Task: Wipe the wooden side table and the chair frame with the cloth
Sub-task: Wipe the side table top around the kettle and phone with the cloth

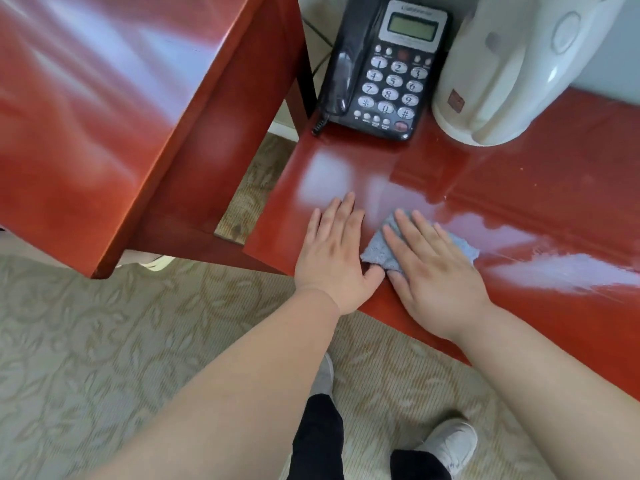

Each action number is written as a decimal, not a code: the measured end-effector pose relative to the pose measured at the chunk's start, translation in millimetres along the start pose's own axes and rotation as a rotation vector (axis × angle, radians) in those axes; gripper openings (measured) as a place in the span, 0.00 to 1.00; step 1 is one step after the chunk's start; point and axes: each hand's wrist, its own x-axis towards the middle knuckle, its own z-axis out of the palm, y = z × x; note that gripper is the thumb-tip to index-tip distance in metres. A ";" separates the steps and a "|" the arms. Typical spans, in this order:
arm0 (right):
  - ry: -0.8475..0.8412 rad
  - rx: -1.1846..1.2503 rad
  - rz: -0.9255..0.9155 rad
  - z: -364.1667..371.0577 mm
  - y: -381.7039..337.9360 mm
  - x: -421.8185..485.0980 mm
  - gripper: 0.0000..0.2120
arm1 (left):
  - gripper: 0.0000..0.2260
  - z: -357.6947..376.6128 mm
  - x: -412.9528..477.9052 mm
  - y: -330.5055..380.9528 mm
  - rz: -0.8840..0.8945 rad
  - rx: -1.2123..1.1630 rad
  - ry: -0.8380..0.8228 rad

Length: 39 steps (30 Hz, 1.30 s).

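A glossy red-brown wooden side table fills the right half of the head view. My right hand lies flat, fingers spread, pressing a small blue-grey cloth onto the tabletop near its front left corner. The cloth shows on both sides of that hand. My left hand rests flat on the table right beside it, fingers apart and holding nothing, its thumb touching the cloth's edge. A red-brown wooden chair frame with a broad shiny arm stands to the left of the table.
A black desk telephone sits at the table's back left. A white electric kettle stands to its right. Patterned beige carpet covers the floor, and my legs and white shoes show below.
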 end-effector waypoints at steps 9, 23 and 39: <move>-0.033 0.036 0.173 -6.0 -21.0 81.4 0.35 | 0.34 -4.7 -13.6 -24.1 -0.045 -0.130 0.021; -0.066 -0.018 0.061 -2.6 -28.8 99.3 0.34 | 0.39 -38.6 -4.7 -108.0 -0.016 -0.036 -0.336; -0.075 -0.021 -0.015 -2.3 -38.3 97.2 0.34 | 0.48 -48.9 8.0 -106.2 -0.028 -0.002 -0.540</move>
